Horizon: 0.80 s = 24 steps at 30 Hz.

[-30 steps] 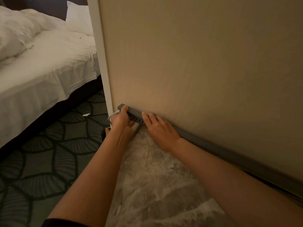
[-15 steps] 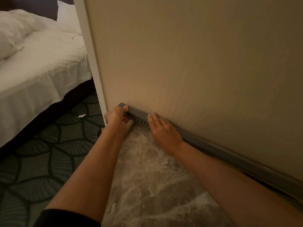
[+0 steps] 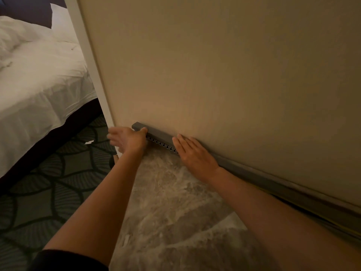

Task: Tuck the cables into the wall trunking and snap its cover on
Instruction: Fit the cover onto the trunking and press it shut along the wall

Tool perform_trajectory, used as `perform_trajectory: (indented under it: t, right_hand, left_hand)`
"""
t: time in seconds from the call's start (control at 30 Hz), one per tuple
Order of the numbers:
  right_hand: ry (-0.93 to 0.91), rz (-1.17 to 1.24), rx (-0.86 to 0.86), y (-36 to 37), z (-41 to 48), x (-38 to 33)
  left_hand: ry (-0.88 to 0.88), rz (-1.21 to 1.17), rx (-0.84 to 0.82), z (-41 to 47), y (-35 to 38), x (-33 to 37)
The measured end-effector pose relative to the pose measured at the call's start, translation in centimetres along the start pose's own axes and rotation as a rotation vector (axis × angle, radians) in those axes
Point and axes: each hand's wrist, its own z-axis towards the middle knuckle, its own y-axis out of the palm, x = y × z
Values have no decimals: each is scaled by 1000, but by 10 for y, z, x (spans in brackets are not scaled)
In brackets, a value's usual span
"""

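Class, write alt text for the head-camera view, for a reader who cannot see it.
Two bare hands work on a grey trunking at the foot of a beige wall: the left hand is at its open end, and the right hand lies flat on it further along. Slots show between the hands; a white bed stands to the left.

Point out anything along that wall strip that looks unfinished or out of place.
Between the left hand and right hand, the grey trunking shows a row of open slots low on its front; farther right it looks smooth. A white scrap lies on the carpet.
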Motion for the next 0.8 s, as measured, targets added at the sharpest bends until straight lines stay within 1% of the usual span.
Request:
perform_trajectory:
  t: [0.07, 0.1, 0.13, 0.17, 0.2, 0.27, 0.4, 0.5, 0.53, 0.6, 0.73, 0.8]
  right_hand:
    - [7, -19, -43, -3, -15, 6]
    - [22, -28, -75, -5, -23, 9]
    - [42, -37, -103, -8, -31, 11]
    - [57, -48, -110, -11, -38, 13]
    - [77, -58, -117, -14, -47, 14]
    - [117, -65, -128, -20, -64, 19]
    - [221, -60, -184, -25, -87, 22]
    - [281, -7, -236, -27, -87, 21]
    - [287, 4, -247, -28, -85, 21]
    - [273, 24, -272, -29, -84, 23]
    - [238, 29, -272, -30, -84, 28]
    - [226, 13, -266, -30, -84, 34]
  left_hand:
    - [334, 337, 74, -14, 1, 4]
    - [515, 486, 53, -20, 4, 4]
    - [677, 623, -2, -26, 6, 5]
    - [800, 736, -90, -30, 10, 4]
    - [884, 826, -194, -35, 14, 4]
    - [958, 946, -345, -46, 19, 4]
    - [1075, 1025, -433, -59, 21, 0]
    - [1216, 1080, -579, -62, 18, -3]
    - [1238, 1110, -603, -62, 17, -4]
    - [1246, 1116, -588, -63, 19, -5]
    - [1233, 1095, -515, -65, 27, -3]
    - [1268, 1135, -484, -67, 31, -4]
